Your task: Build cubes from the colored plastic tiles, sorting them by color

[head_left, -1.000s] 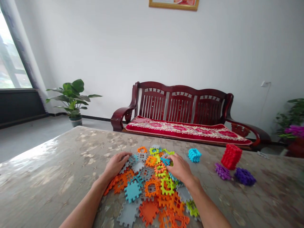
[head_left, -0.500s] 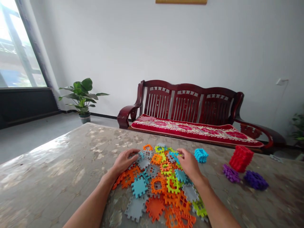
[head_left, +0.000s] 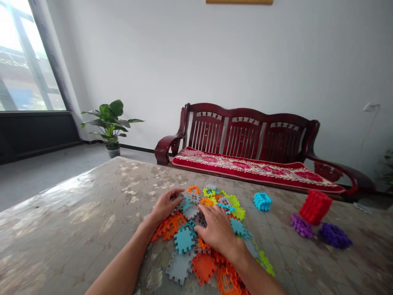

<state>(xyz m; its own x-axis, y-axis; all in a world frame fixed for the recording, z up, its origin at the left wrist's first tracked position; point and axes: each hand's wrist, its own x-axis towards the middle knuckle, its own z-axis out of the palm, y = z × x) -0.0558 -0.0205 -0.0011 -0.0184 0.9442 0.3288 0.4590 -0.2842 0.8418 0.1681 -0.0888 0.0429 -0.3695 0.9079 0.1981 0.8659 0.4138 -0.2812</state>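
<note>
A loose heap of flat plastic interlocking tiles with notched edges lies in the middle of the table, among them a teal tile (head_left: 184, 240), a grey tile (head_left: 179, 266), a red-orange tile (head_left: 204, 267) and a lime-green tile (head_left: 265, 263). My left hand (head_left: 166, 206) rests at the heap's left side, thumb apart from the fingers, beside orange window tiles (head_left: 172, 226). Over the centre of the heap is my right hand (head_left: 218, 230), palm down and fingers spread, covering several tiles. Nothing is visibly held in either hand.
Right of the heap stand a blue cube (head_left: 263, 201) and a red block (head_left: 315, 207), with light purple (head_left: 302, 226) and dark purple (head_left: 335, 235) notched pieces nearby. Beyond the patterned table (head_left: 92, 221) are a wooden bench (head_left: 242, 135) and a potted plant (head_left: 112, 123).
My right hand has moved left from the heap's right edge to over its centre, now hiding orange and lime-green tiles. My left hand stays at the left side. The view has shifted slightly.
</note>
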